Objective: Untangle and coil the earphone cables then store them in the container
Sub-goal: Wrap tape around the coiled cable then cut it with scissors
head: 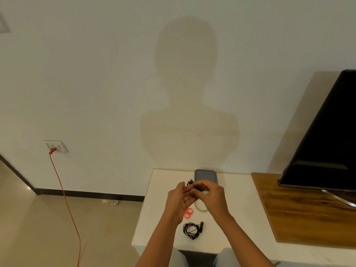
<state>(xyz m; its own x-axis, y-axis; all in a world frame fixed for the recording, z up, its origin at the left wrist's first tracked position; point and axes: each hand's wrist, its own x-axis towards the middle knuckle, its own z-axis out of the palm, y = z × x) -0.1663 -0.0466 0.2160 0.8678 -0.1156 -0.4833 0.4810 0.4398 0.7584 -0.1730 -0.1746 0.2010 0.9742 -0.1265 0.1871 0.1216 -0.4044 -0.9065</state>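
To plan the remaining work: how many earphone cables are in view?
2. One cable is held between left hand and right hand; one coil lies on the table near its front edge. Others may hide behind the hands or in the container.

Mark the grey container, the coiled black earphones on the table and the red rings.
Grey rectangular container [205,175]: head view, bare centre.
Coiled black earphone cable [185,230]: head view, left strands.
Red rings [187,213]: head view, where they meet.

White table [240,209] bears container [206,175], coiled earphones [191,230], red bands [187,213].
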